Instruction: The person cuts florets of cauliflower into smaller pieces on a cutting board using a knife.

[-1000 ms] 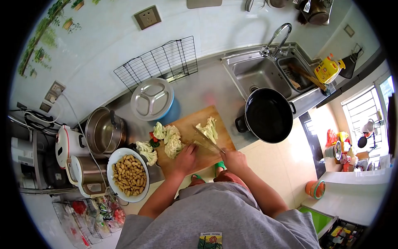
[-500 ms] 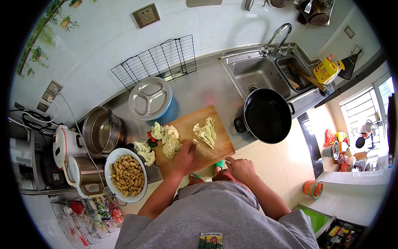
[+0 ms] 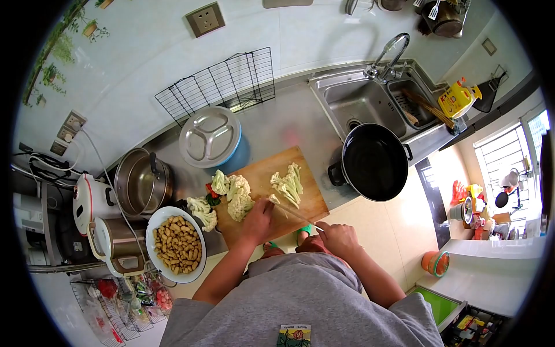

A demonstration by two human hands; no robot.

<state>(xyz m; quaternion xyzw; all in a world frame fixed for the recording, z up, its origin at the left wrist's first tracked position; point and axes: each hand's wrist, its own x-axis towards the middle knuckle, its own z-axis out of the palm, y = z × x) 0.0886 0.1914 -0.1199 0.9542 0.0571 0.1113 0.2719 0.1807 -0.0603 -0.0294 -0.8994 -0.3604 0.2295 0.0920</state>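
My right hand (image 3: 341, 238) grips the handle of a knife (image 3: 298, 216), whose blade reaches left across the near edge of the wooden cutting board (image 3: 257, 165). My left hand (image 3: 258, 221) is closed around a small cauliflower piece (image 3: 273, 198) near the blade's tip; the fingers hide most of it. Cut cauliflower florets (image 3: 288, 185) lie just beyond the blade. Larger cauliflower chunks (image 3: 239, 196) sit to the left of my left hand, with a bit of red and green vegetable (image 3: 213, 195) beside them.
Left of the board stand a white bowl of peanuts (image 3: 177, 273), a steel pot (image 3: 124, 185) and a blue container with a divided metal lid (image 3: 209, 137). On the right, a black pot (image 3: 374, 162) rests by the sink (image 3: 341, 95). A wire rack (image 3: 217, 84) leans on the wall.
The knife in my right hand has turned so its blade's flat side shows more, with its tip by the piece in my left hand. My left hand has barely moved.
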